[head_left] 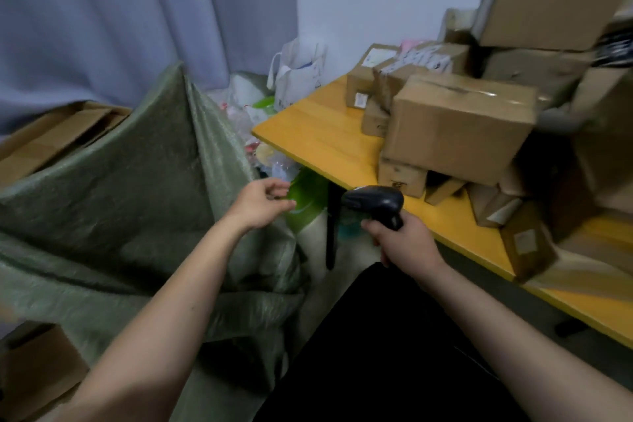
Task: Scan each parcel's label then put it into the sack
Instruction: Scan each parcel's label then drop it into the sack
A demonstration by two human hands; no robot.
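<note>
We see a yellow table (318, 134) beyond the fingers (368, 226) of the right hand, its near edge running just past them. Cardboard parcels crowd its top: a big box (455, 130) above those fingers rests on a small box (400, 178), with labelled boxes (368, 75) further back.
</note>
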